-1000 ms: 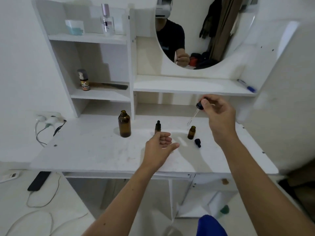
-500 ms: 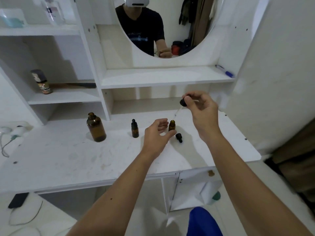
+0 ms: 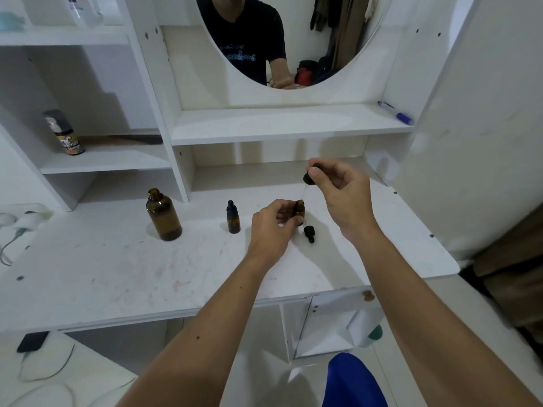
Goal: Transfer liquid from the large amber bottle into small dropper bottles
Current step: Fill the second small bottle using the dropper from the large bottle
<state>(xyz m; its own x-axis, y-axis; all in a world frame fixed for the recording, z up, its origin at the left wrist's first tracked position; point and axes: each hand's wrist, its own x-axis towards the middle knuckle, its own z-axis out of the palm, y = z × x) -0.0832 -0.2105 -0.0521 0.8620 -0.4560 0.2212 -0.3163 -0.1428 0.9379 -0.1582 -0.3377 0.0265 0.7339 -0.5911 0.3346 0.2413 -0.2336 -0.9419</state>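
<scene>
The large amber bottle [image 3: 163, 214] stands uncapped on the white desk [image 3: 117, 268], left of centre. A small dropper bottle [image 3: 233, 221] with its black cap on stands to its right. My left hand [image 3: 274, 227] grips a second small amber bottle [image 3: 300, 208], which is open and upright on the desk. My right hand [image 3: 340, 190] pinches the black bulb of a glass dropper [image 3: 308, 178], its thin tip pointing down at that bottle's mouth. A loose black dropper cap [image 3: 309, 232] lies on the desk just right of my left hand.
A shelf unit with a round mirror [image 3: 293, 39] rises behind the desk. A labelled spray can [image 3: 65, 133] stands on the left shelf; a blue marker [image 3: 395, 113] lies on the middle shelf. Cables and a socket strip [image 3: 17, 218] sit at the far left.
My left hand moved forward and closed on the open small bottle. My right hand brought the dropper down over its mouth. The view shifted left and down.
</scene>
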